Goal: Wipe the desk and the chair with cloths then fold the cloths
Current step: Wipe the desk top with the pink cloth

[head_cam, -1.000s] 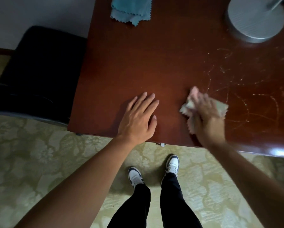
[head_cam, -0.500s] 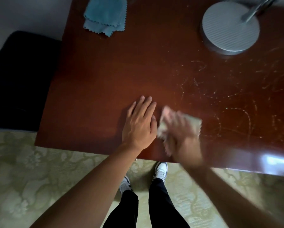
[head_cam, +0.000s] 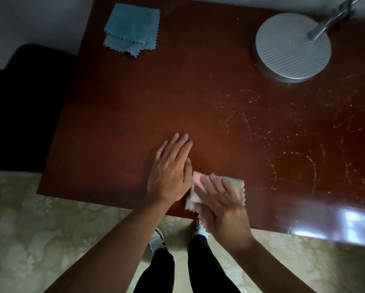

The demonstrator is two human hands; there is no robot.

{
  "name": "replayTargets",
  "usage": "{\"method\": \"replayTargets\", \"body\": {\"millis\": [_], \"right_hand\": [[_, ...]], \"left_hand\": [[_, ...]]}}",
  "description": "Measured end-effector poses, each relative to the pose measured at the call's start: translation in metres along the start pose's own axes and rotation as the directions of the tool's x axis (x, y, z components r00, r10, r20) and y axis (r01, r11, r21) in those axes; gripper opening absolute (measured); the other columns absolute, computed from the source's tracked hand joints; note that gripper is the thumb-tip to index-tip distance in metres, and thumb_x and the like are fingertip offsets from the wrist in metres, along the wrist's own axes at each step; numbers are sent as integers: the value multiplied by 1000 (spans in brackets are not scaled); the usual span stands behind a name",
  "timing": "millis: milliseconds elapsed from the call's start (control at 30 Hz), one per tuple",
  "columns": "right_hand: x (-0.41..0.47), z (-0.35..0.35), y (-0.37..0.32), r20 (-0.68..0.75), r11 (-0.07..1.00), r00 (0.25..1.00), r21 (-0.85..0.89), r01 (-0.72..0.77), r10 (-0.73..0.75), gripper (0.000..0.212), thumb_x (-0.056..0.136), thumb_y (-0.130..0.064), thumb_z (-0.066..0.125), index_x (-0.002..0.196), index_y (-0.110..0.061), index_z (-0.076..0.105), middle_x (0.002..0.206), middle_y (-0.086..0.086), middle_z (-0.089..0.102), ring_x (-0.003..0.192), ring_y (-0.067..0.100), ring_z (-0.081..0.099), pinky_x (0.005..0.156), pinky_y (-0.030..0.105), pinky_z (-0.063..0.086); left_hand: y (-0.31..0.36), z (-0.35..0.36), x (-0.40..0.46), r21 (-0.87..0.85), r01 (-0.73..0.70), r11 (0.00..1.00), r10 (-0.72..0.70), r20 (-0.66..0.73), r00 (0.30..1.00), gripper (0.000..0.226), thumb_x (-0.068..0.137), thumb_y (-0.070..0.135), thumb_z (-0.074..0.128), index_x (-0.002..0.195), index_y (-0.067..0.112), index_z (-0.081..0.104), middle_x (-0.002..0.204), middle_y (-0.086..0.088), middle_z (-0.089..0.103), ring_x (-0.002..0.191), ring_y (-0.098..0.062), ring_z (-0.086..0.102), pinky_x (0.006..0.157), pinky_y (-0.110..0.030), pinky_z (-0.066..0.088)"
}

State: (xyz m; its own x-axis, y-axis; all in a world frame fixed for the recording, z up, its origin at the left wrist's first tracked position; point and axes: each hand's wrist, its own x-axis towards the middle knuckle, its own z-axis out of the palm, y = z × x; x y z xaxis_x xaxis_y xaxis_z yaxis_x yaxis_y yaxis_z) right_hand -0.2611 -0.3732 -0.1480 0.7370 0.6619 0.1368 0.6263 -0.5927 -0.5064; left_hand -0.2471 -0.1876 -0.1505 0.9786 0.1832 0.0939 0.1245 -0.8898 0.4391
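Note:
My right hand point(head_cam: 221, 204) presses a pale beige cloth point(head_cam: 236, 185) flat on the reddish-brown desk point(head_cam: 135, 115), close to its front edge. Most of that cloth is hidden under the palm and fingers. My left hand point(head_cam: 170, 172) lies flat on the desk with nothing in it, fingers together, its thumb side touching the cloth. A blue cloth point(head_cam: 132, 29), folded, lies at the desk's far left corner. The black chair point(head_cam: 23, 106) stands to the left of the desk.
A round silver lamp base point(head_cam: 291, 47) with its metal arm stands at the desk's far right. Pale streaks and specks point(head_cam: 293, 144) cover the right half of the desk. Below the front edge are patterned carpet point(head_cam: 50, 229) and my shoes.
My right hand has slid the beige cloth leftward along the front of the desk until it meets my left hand. The left hand has stayed flat in place.

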Motion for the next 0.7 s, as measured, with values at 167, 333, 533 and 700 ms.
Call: {"method": "replayTargets", "body": {"millis": [167, 333, 533, 700], "right_hand": [[53, -23, 52, -93, 994, 993, -75, -75, 68, 37, 97, -29, 54, 130, -15, 64, 138, 9, 57, 132, 31, 51, 114, 44, 35], [94, -9, 37, -112, 986, 980, -20, -167, 164, 39, 98, -21, 46, 133, -11, 61, 141, 15, 54, 137, 36, 44, 115, 52, 32], [-5, 9, -21, -32, 1000, 999, -22, -8, 8, 37, 100, -33, 55, 131, -15, 63, 142, 5, 54, 137, 23, 46, 115, 44, 36], [35, 12, -10, -189, 954, 945, -84, -287, 267, 43, 100, -23, 39, 138, -9, 55, 144, 17, 48, 140, 37, 38, 115, 55, 31]], "left_hand": [[0, -3, 1, -99, 21, 995, -25, -44, 999, 44, 97, 18, 39, 136, 6, 57, 144, -7, 55, 142, -21, 40, 122, -36, 23], [-1, -4, 2, -158, 64, 985, -73, -51, 996, 46, 99, 24, 37, 136, 5, 56, 143, -9, 55, 142, -23, 41, 121, -37, 25], [-13, -17, -16, -118, 85, 989, -91, -44, 995, 44, 97, 21, 45, 137, 8, 56, 146, -7, 53, 142, -22, 40, 121, -38, 26], [-100, -57, -67, 100, 413, 905, -380, -246, 892, 46, 94, 27, 47, 137, 13, 54, 151, -10, 46, 144, -26, 35, 117, -48, 21]]}}
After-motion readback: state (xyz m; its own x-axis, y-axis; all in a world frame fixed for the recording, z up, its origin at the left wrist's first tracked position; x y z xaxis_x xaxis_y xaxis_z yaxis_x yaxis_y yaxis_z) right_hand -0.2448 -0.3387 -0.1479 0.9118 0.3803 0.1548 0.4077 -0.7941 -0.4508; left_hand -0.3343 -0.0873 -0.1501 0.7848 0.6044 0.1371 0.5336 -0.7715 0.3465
